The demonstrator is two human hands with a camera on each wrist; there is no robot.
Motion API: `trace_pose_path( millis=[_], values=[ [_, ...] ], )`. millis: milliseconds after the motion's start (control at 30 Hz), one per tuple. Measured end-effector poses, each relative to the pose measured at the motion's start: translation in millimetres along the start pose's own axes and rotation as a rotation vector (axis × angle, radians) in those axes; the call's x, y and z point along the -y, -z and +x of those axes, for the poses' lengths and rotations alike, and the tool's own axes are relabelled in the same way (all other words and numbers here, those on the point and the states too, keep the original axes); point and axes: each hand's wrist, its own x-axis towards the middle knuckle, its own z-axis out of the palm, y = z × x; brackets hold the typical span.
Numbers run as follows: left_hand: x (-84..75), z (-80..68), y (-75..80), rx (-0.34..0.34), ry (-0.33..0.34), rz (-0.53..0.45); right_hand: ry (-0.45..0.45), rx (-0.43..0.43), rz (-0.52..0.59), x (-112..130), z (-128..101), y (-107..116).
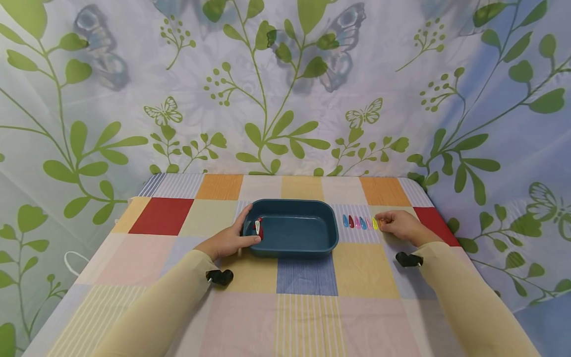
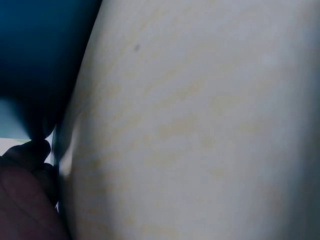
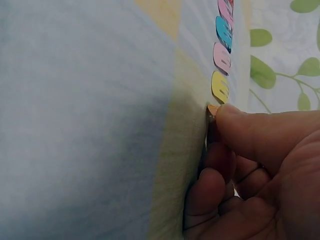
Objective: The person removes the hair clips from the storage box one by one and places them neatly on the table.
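Observation:
A dark blue tray (image 1: pixel 312 245) stands in the middle of the checked tablecloth (image 1: pixel 308 277). A red and white hair clip (image 1: pixel 257 228) lies in the tray's left end. My left hand (image 1: pixel 243 233) grips the tray's left rim, thumb over the edge near that clip. To the right of the tray several coloured hair clips (image 1: pixel 359 222) lie in a row. My right hand (image 1: pixel 385 223) is at the row's right end. Its thumb and forefinger pinch an orange clip (image 3: pixel 212 108) beside the yellow clip (image 3: pixel 220 86). The left wrist view shows only cloth, the tray's wall (image 2: pixel 40 50) and my left hand (image 2: pixel 30 165).
A leaf and butterfly printed curtain (image 1: pixel 285 89) hangs behind and beside the table. The table's far edge (image 1: pixel 285 174) runs just behind the tray. A white cord loop (image 1: pixel 73 260) hangs off the left side.

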Motion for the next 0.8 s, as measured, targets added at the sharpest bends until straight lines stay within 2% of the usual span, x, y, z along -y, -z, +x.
trace_pose_path(
  millis=[467, 800],
  values=[
    [-1.0, -0.3, -0.1, 0.005, -0.007, -0.015, -0.003, -0.004, -0.07, -1.5, -0.8, 0.6],
    [-0.2, -0.6, -0.5, 0.008, -0.01, -0.029, -0.008, -0.017, -0.007, -8.1, -0.4, 0.5]
  ],
)
